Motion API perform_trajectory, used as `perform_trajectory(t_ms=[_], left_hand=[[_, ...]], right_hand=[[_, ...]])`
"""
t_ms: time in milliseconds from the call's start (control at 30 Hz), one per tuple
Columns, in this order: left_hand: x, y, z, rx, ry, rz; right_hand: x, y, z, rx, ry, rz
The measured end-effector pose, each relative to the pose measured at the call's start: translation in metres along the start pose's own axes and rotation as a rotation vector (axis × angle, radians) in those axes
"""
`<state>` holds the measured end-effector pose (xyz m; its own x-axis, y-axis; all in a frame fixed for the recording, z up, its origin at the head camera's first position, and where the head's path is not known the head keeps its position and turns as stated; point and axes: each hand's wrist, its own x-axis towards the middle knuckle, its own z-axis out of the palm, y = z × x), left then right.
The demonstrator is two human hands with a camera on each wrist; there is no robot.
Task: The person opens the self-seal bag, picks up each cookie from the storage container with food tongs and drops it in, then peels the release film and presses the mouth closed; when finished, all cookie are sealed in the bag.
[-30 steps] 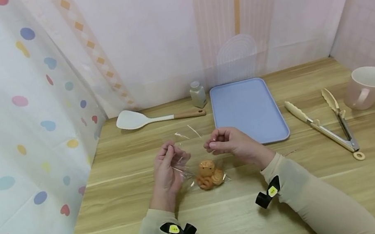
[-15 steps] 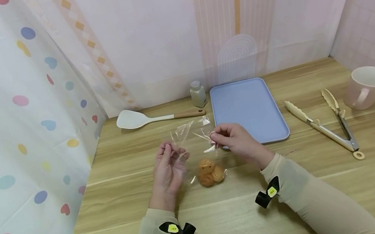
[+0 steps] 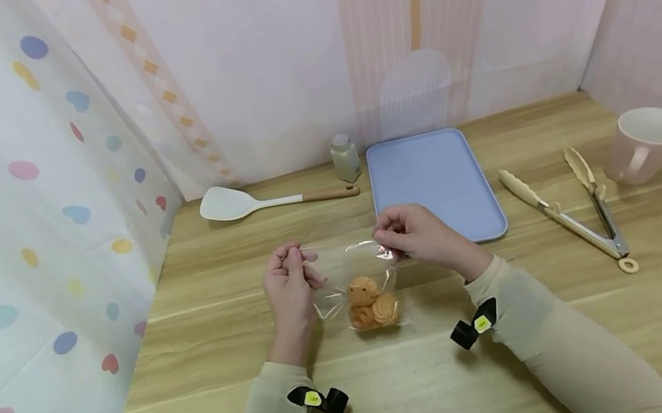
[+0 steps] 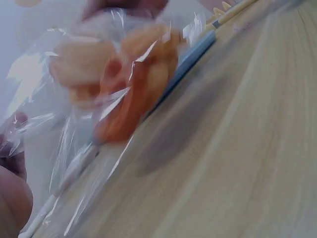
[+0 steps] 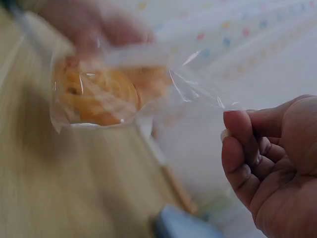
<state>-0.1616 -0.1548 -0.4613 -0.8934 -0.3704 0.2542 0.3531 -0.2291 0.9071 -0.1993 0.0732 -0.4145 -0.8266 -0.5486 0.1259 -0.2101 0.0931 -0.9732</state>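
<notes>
A clear plastic bag (image 3: 333,303) with several small golden-brown cookies (image 3: 384,309) in its bottom hangs between both hands. One cookie has a swirl, another dark dots. My left hand (image 3: 288,288) pinches the bag's upper left corner; my right hand (image 3: 421,235) pinches the upper right with thumb and forefinger. Seen from the right wrist, the film (image 5: 190,89) is drawn out toward the right fingertips (image 5: 237,121). In the left wrist view the cookies (image 4: 124,94) are blurred, and their shadow falls on the wood below them.
A light-blue tray (image 3: 433,181) lies just beyond my right hand. Open tongs (image 3: 581,229) and a pink mug (image 3: 643,151) are at the right. Farther back lie a white spatula with a wooden handle (image 3: 277,202) and a small glass jar (image 3: 346,159). Curtains border the wooden table (image 3: 397,394).
The bag was slack and crumpled between the hands; now its upper edge is stretched out. My right hand has moved slightly right and away from the left. The head view has tilted down slightly.
</notes>
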Motion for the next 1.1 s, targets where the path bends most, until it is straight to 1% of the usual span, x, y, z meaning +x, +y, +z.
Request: perform_trajectory(t_ms=[67,167,233,267,367,433,500,533,600,667,733,767,833,967,1100], left_hand=[[0.000,-0.002,0.000,0.102,0.021,0.014],[-0.001,-0.005,-0.001,0.254,0.021,0.046],[-0.002,-0.005,0.000,0.305,0.013,0.066],[-0.002,-0.005,0.000,0.312,0.007,0.076],[-0.002,-0.003,0.000,0.304,-0.010,0.077],[-0.002,-0.002,-0.001,0.294,-0.024,0.068],[-0.001,-0.001,-0.003,0.287,-0.046,0.064],[-0.002,0.002,-0.002,0.284,-0.056,0.057],[-0.001,0.002,-0.004,0.279,-0.075,0.075],[-0.001,0.001,-0.005,0.268,-0.095,0.099],[-0.001,0.002,-0.004,0.245,-0.098,0.112],[0.000,0.000,-0.005,0.227,-0.099,0.125],[0.000,0.001,-0.004,0.198,-0.103,0.128],[0.000,0.003,-0.003,0.147,-0.119,0.130],[-0.001,0.004,-0.002,0.123,-0.160,0.119]], right_hand=[[0.003,0.009,-0.003,-0.027,-0.003,0.044],[0.006,0.022,-0.008,-0.071,-0.029,0.061],[0.007,0.025,-0.011,-0.073,-0.051,0.061],[0.007,0.027,-0.013,-0.059,-0.065,0.061],[0.007,0.029,-0.017,0.001,-0.100,0.069],[0.007,0.029,-0.019,0.048,-0.110,0.078],[0.007,0.028,-0.019,0.063,-0.107,0.082],[0.007,0.028,-0.019,0.058,-0.097,0.080],[0.008,0.028,-0.018,0.032,-0.071,0.060],[0.008,0.028,-0.017,-0.013,-0.047,0.022],[0.009,0.028,-0.016,-0.061,-0.019,-0.018],[0.009,0.028,-0.016,-0.071,-0.007,-0.032],[0.008,0.028,-0.016,-0.082,0.014,-0.044],[0.007,0.025,-0.016,-0.023,0.045,-0.015],[0.008,0.023,-0.015,0.059,0.033,0.002]])
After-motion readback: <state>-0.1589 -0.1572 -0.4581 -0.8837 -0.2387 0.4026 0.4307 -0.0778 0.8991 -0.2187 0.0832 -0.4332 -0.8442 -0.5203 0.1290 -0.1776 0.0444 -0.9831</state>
